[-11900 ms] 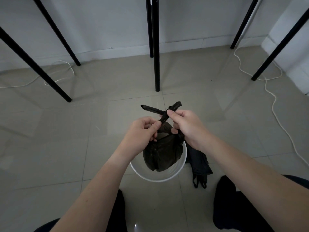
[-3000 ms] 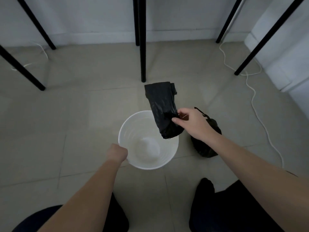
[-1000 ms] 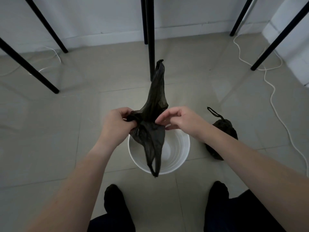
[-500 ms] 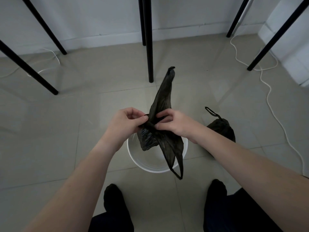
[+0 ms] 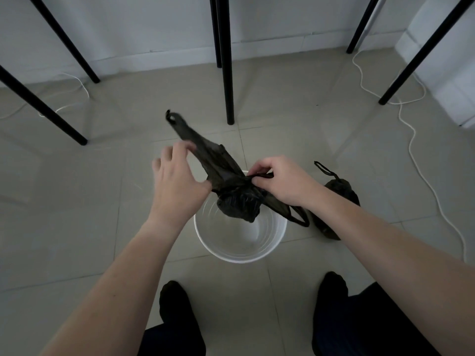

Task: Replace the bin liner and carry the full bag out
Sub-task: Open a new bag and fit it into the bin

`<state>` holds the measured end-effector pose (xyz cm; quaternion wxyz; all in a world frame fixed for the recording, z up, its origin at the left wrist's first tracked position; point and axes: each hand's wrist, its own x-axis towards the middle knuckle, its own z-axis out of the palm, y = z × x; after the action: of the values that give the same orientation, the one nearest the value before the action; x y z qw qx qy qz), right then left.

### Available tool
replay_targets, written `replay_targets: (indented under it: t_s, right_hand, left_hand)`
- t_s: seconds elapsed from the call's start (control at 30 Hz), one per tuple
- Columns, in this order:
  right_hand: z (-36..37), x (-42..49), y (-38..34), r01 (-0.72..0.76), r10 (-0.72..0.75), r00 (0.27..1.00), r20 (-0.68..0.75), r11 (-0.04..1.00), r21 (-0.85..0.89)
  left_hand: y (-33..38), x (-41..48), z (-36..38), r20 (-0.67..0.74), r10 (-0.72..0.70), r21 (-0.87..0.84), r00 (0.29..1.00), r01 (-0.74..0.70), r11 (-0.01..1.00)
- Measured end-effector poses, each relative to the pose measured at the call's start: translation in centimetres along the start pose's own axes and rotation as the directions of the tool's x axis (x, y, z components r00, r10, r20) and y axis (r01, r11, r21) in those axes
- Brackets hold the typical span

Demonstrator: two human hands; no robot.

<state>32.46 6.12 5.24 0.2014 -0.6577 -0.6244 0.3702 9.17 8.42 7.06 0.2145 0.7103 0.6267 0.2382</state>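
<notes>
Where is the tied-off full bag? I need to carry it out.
The tied black plastic bag lies on the floor tiles, right of the white round bin, beyond the right forearm.

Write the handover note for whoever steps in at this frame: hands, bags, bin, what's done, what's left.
Left hand: blurred, fingers spread against the new liner; its grip is unclear.
Right hand: pinching the liner's bunched edge.
The liner hangs unopened above the white bin, which is bare inside.
Full bag: tied, on the floor right of the bin.
Done: old bag out and knotted.
Left: open the liner, fit it over the rim, carry the full bag out.
</notes>
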Motion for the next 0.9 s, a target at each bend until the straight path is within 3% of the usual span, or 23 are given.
replay_targets:
  t_s: [0.07, 0.17, 0.27, 0.37, 0.53, 0.7, 0.9]
  right_hand:
    - [-0.1, -0.2, -0.2, 0.026, -0.026, 1.000, 0.014, 1.000, -0.015]
    - [-0.2, -0.3, -0.2, 0.064, -0.063, 0.997, 0.037, 0.998, -0.025]
    - [-0.5, -0.5, -0.2, 0.099, -0.099, 0.994, 0.049, 0.995, 0.001]
    - [-1.0, -0.4, 0.1, 0.074, -0.073, 0.996, 0.055, 0.997, -0.017]
    - [-0.7, -1.1, -0.2, 0.081, -0.081, 0.997, -0.013, 0.997, -0.005]
    - [0.2, -1.0, -0.9, 0.309, -0.308, 0.951, 0.036, 0.951, -0.021]
    - [0.7, -0.6, 0.0, 0.185, -0.181, 0.981, 0.063, 0.980, -0.065]
  left_hand:
    - [1.2, -0.1, -0.6, -0.027, 0.114, 0.054, 0.993, -0.112, 0.992]
    - [1.5, 0.0, -0.7, 0.065, 0.187, 0.241, 0.980, -0.197, 0.950]
    - [0.3, 0.2, 0.2, 0.190, 0.142, 0.345, 0.972, -0.201, 0.917]
    - [-0.2, 0.4, 0.4, 0.238, 0.054, 0.275, 0.970, -0.120, 0.954]
    - [0.2, 0.5, -0.3, 0.279, 0.003, -0.008, 0.960, -0.001, 1.000]
    - [0.8, 0.3, 0.2, 0.250, 0.049, -0.102, 0.967, -0.024, 0.994]
    - [0.5, 0.3, -0.4, 0.228, 0.115, -0.150, 0.967, -0.081, 0.985]
